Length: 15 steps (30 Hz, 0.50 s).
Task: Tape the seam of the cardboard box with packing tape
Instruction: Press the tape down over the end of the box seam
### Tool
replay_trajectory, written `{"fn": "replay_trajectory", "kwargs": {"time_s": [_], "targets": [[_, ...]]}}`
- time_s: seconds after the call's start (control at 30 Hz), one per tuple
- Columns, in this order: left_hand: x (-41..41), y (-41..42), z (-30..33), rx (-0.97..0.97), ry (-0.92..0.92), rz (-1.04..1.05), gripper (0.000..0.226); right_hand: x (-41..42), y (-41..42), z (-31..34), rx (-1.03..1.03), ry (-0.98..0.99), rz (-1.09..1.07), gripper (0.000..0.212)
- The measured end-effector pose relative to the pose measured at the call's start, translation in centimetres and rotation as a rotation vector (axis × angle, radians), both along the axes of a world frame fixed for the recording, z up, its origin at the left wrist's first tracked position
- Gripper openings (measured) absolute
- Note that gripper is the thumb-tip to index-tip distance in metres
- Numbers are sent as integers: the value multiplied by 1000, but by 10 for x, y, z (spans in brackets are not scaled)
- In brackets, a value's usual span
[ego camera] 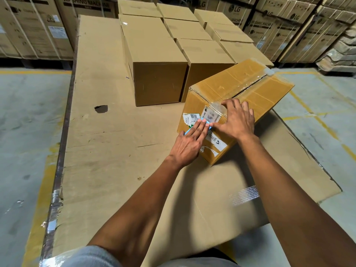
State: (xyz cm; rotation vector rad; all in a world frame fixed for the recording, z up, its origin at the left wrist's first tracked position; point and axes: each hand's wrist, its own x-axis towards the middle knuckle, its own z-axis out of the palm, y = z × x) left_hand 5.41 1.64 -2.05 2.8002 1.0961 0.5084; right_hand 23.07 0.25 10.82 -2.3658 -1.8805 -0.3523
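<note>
The cardboard box (240, 81) lies tilted on a flattened cardboard sheet, right of centre. Clear packing tape (250, 82) runs along its top seam and folds over onto the labelled near side (215, 108). My left hand (190, 141) rests on that near side with its fingers over a small blue tape tool (207, 124), which is mostly hidden. My right hand (237, 120) lies flat over the box's top edge, its fingers spread, pressing the tape end down.
Rows of plain closed cartons (159, 74) stand just behind the box. The floor sheet (107, 151) has a small hole (101, 108) and a loose strip of tape (244, 197). Stacked washing-machine cartons (273, 24) line the back. Concrete floor lies on both sides.
</note>
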Motion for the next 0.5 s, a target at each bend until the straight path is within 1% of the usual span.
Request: {"fn": "replay_trajectory", "kwargs": {"time_s": [0.13,0.23,0.4,0.5], "targets": [[1,-4,1,-30,-38,24,80,-2,-1,1,5,3,0,85],[3,-5,0,-46,-59,31,81,-5,-1,2,15,-31,-8,83],[3,-3,1,-59,-95,25,83,-8,-1,2,16,-69,-6,84],[4,0,0,-65,-93,20,83,-10,1,2,15,-107,-14,89]]}}
